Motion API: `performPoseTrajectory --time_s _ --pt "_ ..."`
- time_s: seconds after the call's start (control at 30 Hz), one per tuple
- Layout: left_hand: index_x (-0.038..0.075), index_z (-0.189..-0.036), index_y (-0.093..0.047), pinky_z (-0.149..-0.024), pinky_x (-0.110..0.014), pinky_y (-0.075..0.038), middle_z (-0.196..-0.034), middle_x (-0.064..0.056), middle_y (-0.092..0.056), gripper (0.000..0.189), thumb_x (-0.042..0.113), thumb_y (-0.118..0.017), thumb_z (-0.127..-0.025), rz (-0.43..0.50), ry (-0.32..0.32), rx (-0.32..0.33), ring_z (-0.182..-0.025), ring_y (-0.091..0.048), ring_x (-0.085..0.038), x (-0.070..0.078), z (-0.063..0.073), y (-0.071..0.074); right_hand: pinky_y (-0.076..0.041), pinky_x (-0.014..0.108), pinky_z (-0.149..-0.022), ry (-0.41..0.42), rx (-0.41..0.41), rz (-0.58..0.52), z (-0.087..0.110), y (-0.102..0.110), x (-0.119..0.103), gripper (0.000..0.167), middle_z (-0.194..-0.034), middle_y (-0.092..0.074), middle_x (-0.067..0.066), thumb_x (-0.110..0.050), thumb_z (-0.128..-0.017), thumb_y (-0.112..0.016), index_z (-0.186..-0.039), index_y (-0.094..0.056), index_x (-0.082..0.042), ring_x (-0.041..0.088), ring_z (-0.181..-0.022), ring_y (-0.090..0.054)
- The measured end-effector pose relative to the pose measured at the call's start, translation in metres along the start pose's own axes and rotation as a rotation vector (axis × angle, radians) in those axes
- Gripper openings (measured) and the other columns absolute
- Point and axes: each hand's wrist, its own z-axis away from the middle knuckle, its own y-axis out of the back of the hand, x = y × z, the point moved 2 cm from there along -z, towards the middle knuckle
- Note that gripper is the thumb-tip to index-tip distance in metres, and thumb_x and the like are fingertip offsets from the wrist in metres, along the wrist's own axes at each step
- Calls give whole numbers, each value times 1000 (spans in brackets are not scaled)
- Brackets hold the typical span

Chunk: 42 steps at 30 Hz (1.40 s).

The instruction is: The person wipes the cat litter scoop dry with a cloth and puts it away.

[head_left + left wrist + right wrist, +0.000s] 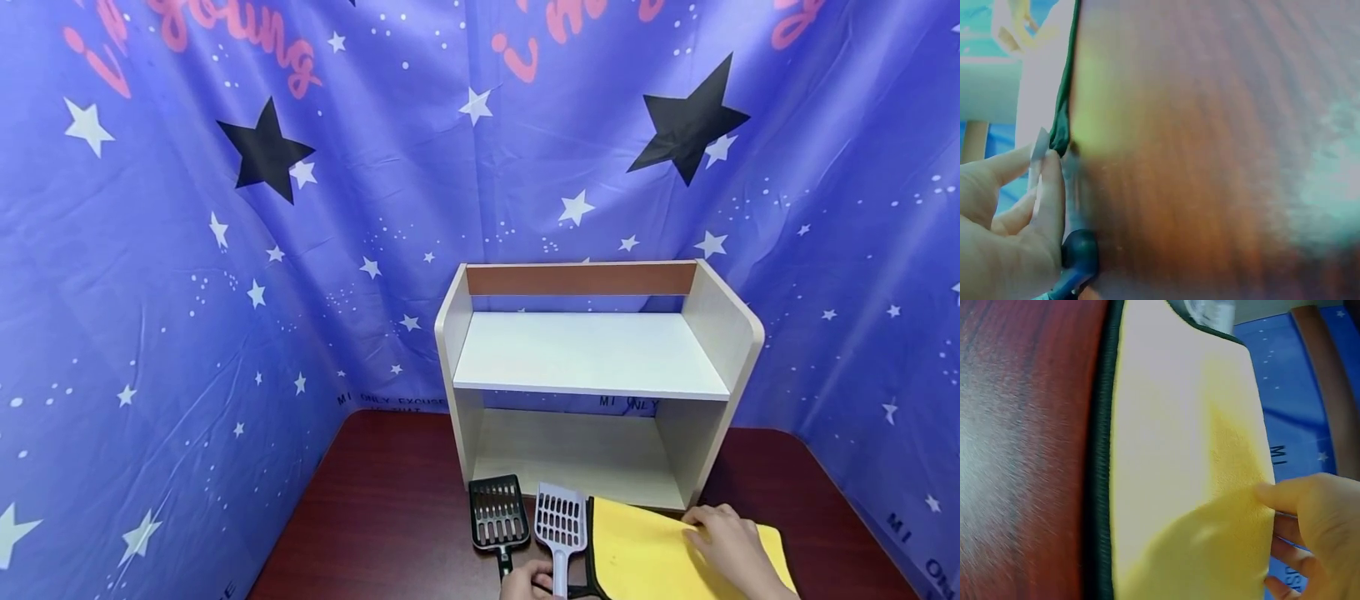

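My left hand (527, 579) is low in the head view, beside the handle of a light grey slotted litter scoop (561, 517). In the left wrist view its thumb and fingers pinch the thin pale handle (1039, 147). A black slotted litter scoop (499, 512) lies just left, its handle end (1080, 253) near my palm. A yellow cloth with black edging (645, 550) lies right of the grey scoop. My right hand (727, 542) grips its far edge, thumb (1279, 495) on the yellow face and the other fingers at the edge behind.
A pale two-level shelf (592, 354) with a brown back rail (581, 279) stands behind the scoops and cloth on the dark red table (390, 500). Its front edge is close to the scoop heads. A blue star-patterned curtain (375, 208) hangs around the table.
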Motion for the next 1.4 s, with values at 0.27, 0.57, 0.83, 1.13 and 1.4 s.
performPoseTrajectory --time_s 0.27,0.57,0.83,1.13,1.4 --pt "-18 -112 -63 -65 -14 -50 -85 -3 -71 39 -5 -75 -78 196 -1 -103 -72 -63 -3 -4 1 8 -43 33 -65 37 -16 -38 4 23 -3 13 -71 -56 -15 -21 -82 -78 -84 -67 -29 1 -67 -49" --pt "-24 -120 -53 -63 -10 -50 -89 -5 -69 50 -10 -71 -75 343 -65 -140 -69 -63 0 7 9 17 -38 23 -58 101 46 -193 13 41 -10 19 -75 -57 -21 -18 -82 -78 -81 -65 -32 -9 -70 -44" --pt "-24 -122 -51 -66 -12 -53 -95 -10 -69 52 -12 -68 -75 368 -109 -123 -71 -63 0 11 12 22 -39 15 -61 124 91 -385 14 51 -22 20 -81 -63 -23 -10 -85 -76 -83 -66 -28 -11 -75 -50" --pt "-23 -124 -52 -68 -16 -56 -102 -33 -69 49 -11 -65 -78 394 -84 -107 -79 -68 -5 14 15 32 -39 5 -78 276 293 -538 16 54 -43 33 -126 -59 -13 7 -79 -76 -85 -67 -24 -13 -113 -51" --pt "-25 -125 -49 -71 -13 -53 -110 -42 -64 47 -9 -62 -82 409 -86 -125 -82 -67 0 24 17 47 -35 4 -92 359 295 -661 15 57 -64 34 -134 -64 1 15 -81 -68 -91 -62 -17 -6 -134 -44"
